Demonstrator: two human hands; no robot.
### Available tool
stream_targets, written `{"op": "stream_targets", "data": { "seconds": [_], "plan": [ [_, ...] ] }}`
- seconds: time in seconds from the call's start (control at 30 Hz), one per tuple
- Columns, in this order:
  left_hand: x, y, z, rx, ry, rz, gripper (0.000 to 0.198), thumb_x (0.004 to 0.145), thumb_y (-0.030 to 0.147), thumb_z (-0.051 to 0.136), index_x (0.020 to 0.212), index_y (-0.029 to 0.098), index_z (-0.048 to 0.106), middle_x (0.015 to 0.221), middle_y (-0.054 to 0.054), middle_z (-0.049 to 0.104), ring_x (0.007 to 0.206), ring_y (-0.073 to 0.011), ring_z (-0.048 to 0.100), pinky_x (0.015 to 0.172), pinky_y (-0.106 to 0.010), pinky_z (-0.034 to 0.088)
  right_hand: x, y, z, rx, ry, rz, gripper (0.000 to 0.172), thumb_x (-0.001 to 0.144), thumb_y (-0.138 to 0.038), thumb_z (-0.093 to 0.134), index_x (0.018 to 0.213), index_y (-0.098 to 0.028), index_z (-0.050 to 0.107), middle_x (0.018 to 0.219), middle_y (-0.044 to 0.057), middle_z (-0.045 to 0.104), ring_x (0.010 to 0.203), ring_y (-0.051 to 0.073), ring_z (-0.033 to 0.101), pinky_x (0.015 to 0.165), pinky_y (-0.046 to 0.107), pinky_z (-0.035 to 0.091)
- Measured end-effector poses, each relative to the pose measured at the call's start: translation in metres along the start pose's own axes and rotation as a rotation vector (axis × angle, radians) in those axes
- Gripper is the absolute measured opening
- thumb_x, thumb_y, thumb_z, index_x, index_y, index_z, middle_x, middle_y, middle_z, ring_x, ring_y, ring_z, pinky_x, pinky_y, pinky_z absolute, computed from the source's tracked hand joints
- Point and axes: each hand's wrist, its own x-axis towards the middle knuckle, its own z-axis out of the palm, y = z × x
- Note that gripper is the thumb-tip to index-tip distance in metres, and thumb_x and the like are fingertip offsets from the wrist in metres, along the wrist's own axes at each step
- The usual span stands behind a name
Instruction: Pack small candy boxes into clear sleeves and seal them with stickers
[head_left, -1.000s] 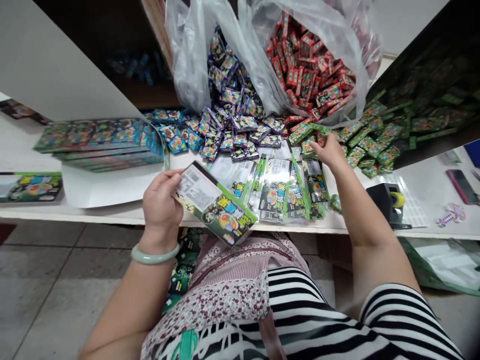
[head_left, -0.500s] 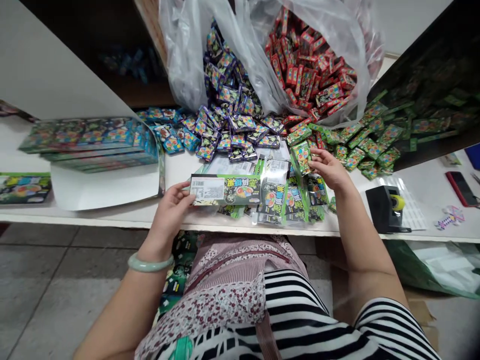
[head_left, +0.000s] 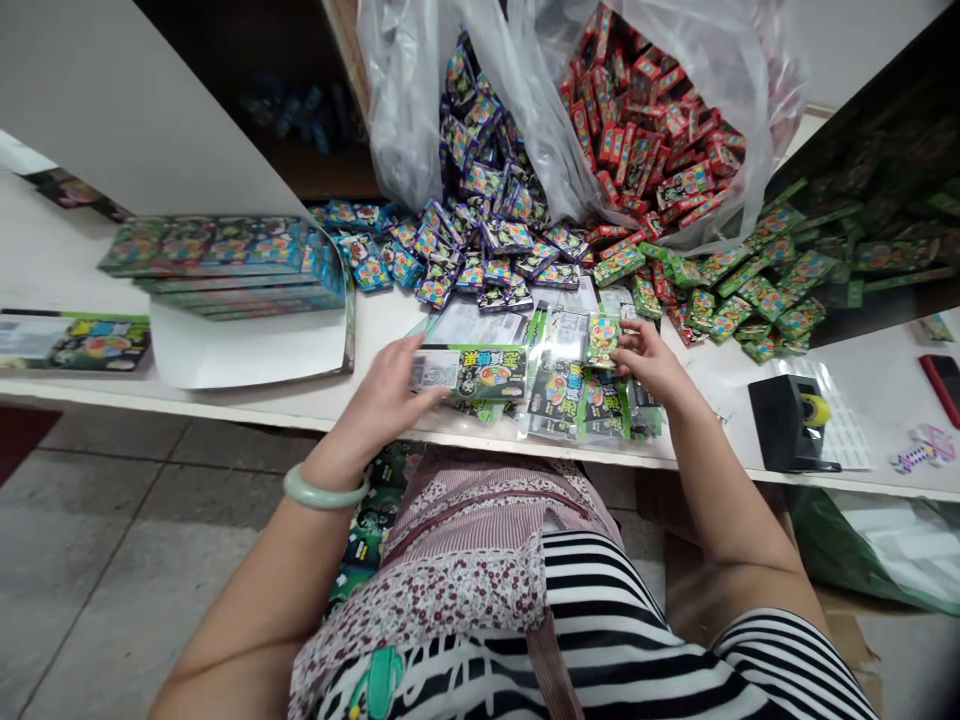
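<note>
My left hand [head_left: 379,395] is closed on the left end of a long, flat candy pack [head_left: 491,373] with a black and green printed face and a barcode label. Its thumb lies along the lower edge. My right hand [head_left: 654,362] pinches a small green candy box [head_left: 603,340] with coloured dots, just beyond the right end of the long pack. Below both hands lie clear, green-edged candy bags [head_left: 553,390], overlapping near the table edge. The fingers of my left hand are partly hidden behind the long pack.
Purple candy boxes [head_left: 502,237] and red candy boxes [head_left: 637,150] spill from plastic bags at the back. Green boxes [head_left: 761,298] lie at the right, near a black tape dispenser [head_left: 784,420]. At the left, stacked candy packs [head_left: 225,245] stand by a curved white sheet [head_left: 247,350].
My left hand has slid further over the end of the long pack, covering more of its label. My right hand has brought the green box lower, closer to the long pack. The view has shifted slightly.
</note>
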Motion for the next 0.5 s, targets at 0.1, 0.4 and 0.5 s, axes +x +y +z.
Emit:
{"op": "stream_targets", "data": {
  "seconds": [0.1,0.4,0.5],
  "plan": [
    [0.015,0.018,0.009,0.149,-0.312,0.123,0.097,0.072,0.042,0.082,0.154,0.021,0.034,0.165,-0.017,0.030,0.155,-0.0425,0.020,0.126,-0.059,0.020,-0.007,0.004,0.002,-0.244,-0.008,0.014,0.071,0.066,-0.046,0.073,0.127,-0.023,0.046,0.094,0.000,0.059,0.073,0.018,0.061,0.066,0.038,0.055],
    [0.030,0.021,0.020,0.320,-0.364,0.209,0.103,0.070,0.040,0.082,0.155,0.015,0.030,0.148,-0.021,0.044,0.143,-0.0431,0.037,0.122,-0.062,0.023,0.002,-0.014,-0.005,-0.945,-0.199,-0.412,0.096,0.067,-0.044,0.086,0.149,-0.019,0.043,0.152,0.021,0.049,0.143,0.044,0.040,0.113,0.063,0.036],
    [0.026,0.020,0.017,0.308,-0.234,0.257,0.107,0.066,0.044,0.085,0.154,0.016,0.031,0.138,-0.019,0.048,0.131,-0.0411,0.047,0.116,-0.059,0.037,0.004,-0.015,0.000,-0.959,-0.178,-0.495,0.079,0.073,-0.037,0.079,0.143,-0.017,0.049,0.139,0.020,0.059,0.130,0.041,0.053,0.108,0.059,0.043]
  ]
}}
